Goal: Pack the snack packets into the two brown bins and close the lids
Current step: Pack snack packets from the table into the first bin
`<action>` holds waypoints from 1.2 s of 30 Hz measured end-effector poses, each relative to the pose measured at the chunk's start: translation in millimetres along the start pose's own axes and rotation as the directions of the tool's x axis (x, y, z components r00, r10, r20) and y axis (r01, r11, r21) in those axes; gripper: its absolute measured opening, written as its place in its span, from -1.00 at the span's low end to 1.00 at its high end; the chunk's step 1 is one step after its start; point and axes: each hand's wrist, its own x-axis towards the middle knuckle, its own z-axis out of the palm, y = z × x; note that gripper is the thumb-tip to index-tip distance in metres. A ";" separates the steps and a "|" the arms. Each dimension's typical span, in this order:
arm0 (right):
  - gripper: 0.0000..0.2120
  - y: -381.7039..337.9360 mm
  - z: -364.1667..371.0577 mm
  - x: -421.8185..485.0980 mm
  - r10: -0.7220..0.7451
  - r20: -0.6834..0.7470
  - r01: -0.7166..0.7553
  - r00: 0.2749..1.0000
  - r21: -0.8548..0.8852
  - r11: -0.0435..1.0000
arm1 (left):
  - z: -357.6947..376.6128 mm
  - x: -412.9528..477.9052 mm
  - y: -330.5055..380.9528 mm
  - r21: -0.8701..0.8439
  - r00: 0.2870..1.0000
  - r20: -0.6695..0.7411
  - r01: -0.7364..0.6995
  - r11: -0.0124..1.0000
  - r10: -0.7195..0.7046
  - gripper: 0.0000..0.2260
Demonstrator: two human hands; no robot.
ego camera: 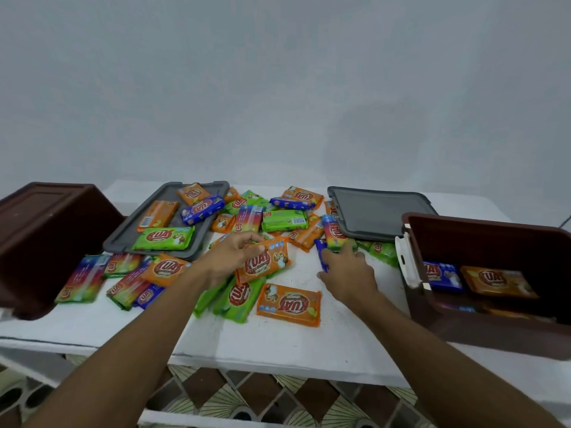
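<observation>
Several orange, green, blue and rainbow snack packets lie scattered over the white table (278, 344). My left hand (230, 253) grips an orange packet (265, 262) at the pile's middle, lifted a little above green packets. My right hand (347, 270) holds a blue packet (321, 253) by its edge; its fingers hide most of it. The left brown bin (40, 242) lies tipped on its side at the far left. The right brown bin (482, 242) stands open, with a blue packet (441, 274) and an orange packet (497, 281) inside.
Two grey lids lie flat at the back: the left lid (123, 239) carries several packets, the right lid (380, 211) is bare. A white latch (408, 264) hangs on the right bin's left wall. A plain wall stands behind the table. Patterned floor tiles show below its front edge.
</observation>
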 end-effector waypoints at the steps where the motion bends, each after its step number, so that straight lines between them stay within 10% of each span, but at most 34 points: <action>1: -0.47 5.3 5.2 -1.0 0.051 -0.044 -0.046 0.998 0.111 0.993 | -0.2 -0.1 -1.1 0.022 1.000 -0.007 0.001 1.000 -0.001 -0.87; 6: -0.20 18.1 0.9 -4.1 0.257 0.104 -0.274 0.961 0.501 0.821 | 0.7 -3.5 -4.7 0.066 0.998 -0.065 0.002 0.998 0.002 -0.89; 9: -0.57 15.5 -17.8 -4.0 0.207 0.171 -0.269 0.963 0.593 0.759 | -1.3 -4.5 -4.9 0.096 0.996 -0.086 0.018 0.995 -0.010 -0.88; 14: -0.69 15.1 -37.9 -6.7 0.155 0.581 -0.597 0.799 0.798 0.081 | 1.1 -3.4 -2.3 0.061 0.995 -0.092 0.047 0.997 -0.041 -0.86; 24: -0.70 8.9 -72.3 -2.0 0.012 0.321 -0.298 0.947 0.864 0.406 | 5.8 -6.5 23.2 0.030 1.000 -0.026 0.016 0.999 -0.015 -0.84; 30: -0.43 43.8 -121.6 -8.7 -0.088 0.170 -0.126 0.982 0.921 0.368 | 40.8 3.8 54.7 0.088 1.000 -0.012 -0.015 0.996 0.016 -0.85; 36: -0.72 131.8 -158.5 -21.6 0.014 -0.026 0.014 1.000 0.837 0.546 | 100.3 18.3 99.0 0.251 0.992 0.026 -0.130 0.959 0.127 -0.90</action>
